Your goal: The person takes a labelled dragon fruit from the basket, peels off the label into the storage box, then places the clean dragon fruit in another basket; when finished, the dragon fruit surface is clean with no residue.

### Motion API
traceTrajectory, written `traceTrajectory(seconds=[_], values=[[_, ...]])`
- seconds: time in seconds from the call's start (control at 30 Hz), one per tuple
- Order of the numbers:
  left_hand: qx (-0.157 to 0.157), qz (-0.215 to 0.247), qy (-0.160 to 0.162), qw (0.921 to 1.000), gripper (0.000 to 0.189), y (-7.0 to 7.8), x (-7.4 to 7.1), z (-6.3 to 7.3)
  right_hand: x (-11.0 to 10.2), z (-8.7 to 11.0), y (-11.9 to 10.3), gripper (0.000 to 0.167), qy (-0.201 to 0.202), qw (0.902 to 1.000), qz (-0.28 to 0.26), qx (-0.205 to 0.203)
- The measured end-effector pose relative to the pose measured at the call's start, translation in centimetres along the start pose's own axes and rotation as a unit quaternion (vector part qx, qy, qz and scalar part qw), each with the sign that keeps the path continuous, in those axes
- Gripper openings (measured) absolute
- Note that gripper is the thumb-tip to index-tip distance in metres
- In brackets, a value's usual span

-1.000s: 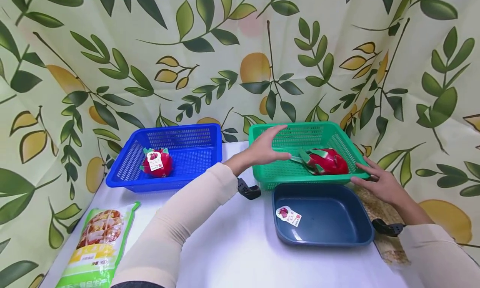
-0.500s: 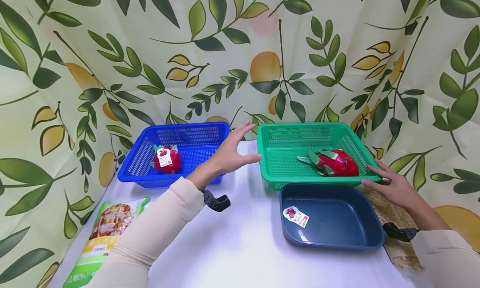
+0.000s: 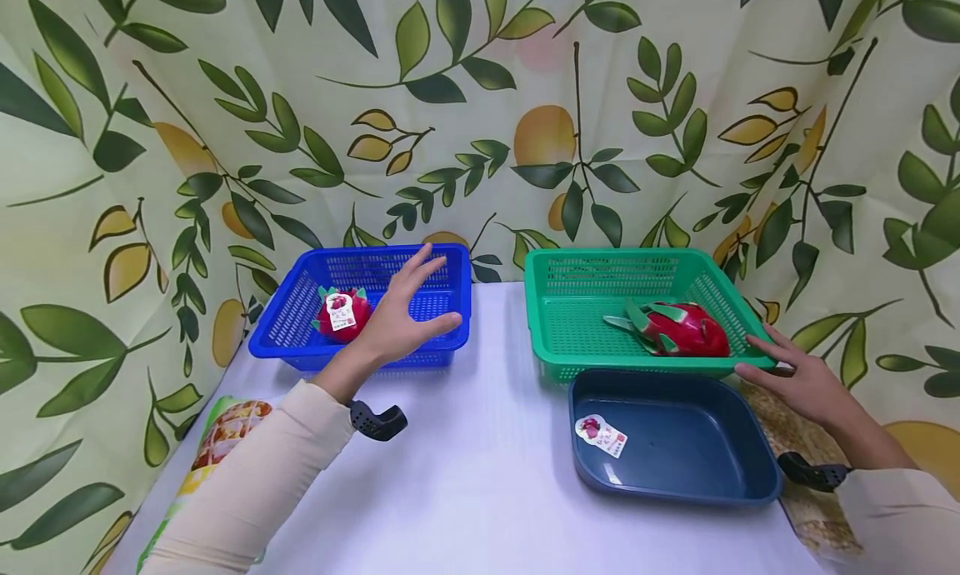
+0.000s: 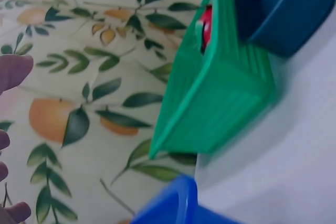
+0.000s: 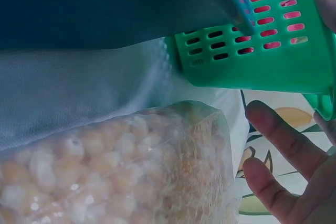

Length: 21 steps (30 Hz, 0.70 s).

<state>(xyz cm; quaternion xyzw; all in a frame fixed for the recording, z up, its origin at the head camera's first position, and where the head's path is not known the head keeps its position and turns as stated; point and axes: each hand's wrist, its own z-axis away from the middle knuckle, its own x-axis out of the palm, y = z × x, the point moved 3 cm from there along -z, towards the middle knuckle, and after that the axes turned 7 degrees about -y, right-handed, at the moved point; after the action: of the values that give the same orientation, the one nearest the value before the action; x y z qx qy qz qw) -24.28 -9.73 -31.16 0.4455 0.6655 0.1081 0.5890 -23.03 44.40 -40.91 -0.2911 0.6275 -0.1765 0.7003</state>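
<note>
My left hand (image 3: 401,317), thumb and fingers spread apart, is over the blue basket (image 3: 453,283) with nothing held. To the left of its fingers, a red dragon fruit (image 3: 347,317) with a white label lies in that basket. My right hand (image 3: 810,383) touches the front right corner of the green basket (image 3: 573,325), thumb and a finger against the rim and its other fingers loose below, as the right wrist view shows. Another dragon fruit (image 3: 686,329), with long green scales, lies on its side in the green basket. My left fingertips (image 4: 16,69) show at the left wrist view's edge.
A dark blue basin (image 3: 682,442) with a label (image 3: 602,435) inside stands before the green basket. A clear bag of round pale pieces (image 5: 115,166) lies to its right. My left sleeve partly covers a printed food bag (image 3: 243,421). A leaf-patterned cloth (image 3: 480,83) hangs behind.
My left hand has moved left from over the green basket to over the blue one. My right hand has stayed at the green basket's corner. The head view has turned slightly left.
</note>
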Motion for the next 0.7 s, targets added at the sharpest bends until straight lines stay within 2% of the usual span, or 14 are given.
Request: traceTrajectory(seconds=[0.33,0.7], values=[[-0.049,-0.018,0.08,0.9954,0.077,-4.3,-3.5,3.4,0.0,-0.1,0.0,0.074,-0.007,0.9998,-0.01,0.013],[-0.118,-0.051,0.146,0.981,0.075,-8.9,-7.4,6.8,0.1,-0.1,0.0,0.074,-0.008,0.9997,-0.009,0.021]])
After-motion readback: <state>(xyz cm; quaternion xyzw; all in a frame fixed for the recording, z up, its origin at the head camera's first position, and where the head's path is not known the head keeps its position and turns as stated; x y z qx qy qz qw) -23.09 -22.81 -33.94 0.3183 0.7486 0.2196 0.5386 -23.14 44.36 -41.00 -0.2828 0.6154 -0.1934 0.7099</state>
